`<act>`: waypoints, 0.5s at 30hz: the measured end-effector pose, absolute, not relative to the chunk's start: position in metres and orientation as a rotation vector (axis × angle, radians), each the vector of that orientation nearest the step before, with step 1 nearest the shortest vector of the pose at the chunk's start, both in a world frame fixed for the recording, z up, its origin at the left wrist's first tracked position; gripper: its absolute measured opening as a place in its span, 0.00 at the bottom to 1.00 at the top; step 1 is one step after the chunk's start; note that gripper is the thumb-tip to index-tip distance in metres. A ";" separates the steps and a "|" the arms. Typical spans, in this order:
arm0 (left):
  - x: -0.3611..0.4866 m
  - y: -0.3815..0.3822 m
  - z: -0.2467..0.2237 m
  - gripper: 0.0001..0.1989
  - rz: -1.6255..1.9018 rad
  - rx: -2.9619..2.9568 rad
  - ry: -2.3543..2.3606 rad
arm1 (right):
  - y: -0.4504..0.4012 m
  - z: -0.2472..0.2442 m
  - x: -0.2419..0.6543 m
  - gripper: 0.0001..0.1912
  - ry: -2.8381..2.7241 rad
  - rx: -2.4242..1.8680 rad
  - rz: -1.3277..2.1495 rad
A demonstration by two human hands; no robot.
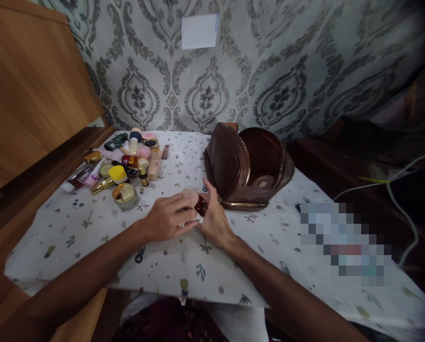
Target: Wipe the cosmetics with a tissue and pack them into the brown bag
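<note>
Above the middle of the table, both hands are closed around a small dark red jar (200, 206) with a pale, rounded top. My left hand (169, 216) has its fingers around the pale top. From the other side, my right hand (216, 221) grips the dark red body, thumb pointing up. Fingers cover much of the jar, so I cannot tell whether its top is on or loose. Just beyond my right hand stands a brown leather bag (230, 161), its zipped mouth gaping. To the left of my hands sits a gold-lidded jar (125, 195).
Several cosmetics crowd the back left, among them a yellow-capped jar (117, 174), a beige tube (155, 165) and a small dark bottle (143, 176). A blurred-out flat item (344, 244) lies at right. A wooden cabinet (37, 85) borders the left; white cables (408, 223) hang at right.
</note>
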State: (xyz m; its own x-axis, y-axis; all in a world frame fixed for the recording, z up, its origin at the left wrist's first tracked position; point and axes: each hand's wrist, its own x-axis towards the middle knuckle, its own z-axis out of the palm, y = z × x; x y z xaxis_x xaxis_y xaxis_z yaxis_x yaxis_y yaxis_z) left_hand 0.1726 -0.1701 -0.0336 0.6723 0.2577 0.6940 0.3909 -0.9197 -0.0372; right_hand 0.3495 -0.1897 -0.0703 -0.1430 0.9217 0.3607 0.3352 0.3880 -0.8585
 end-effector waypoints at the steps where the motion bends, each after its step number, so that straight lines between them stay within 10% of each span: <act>1: 0.174 -0.172 -0.035 0.07 -1.074 -2.667 -0.531 | -0.191 -0.070 0.350 0.56 -1.734 -1.112 0.737; 15: 0.168 -0.153 -0.026 0.12 -1.642 -2.889 -1.945 | -0.194 -0.076 0.346 0.53 -1.901 -1.036 0.759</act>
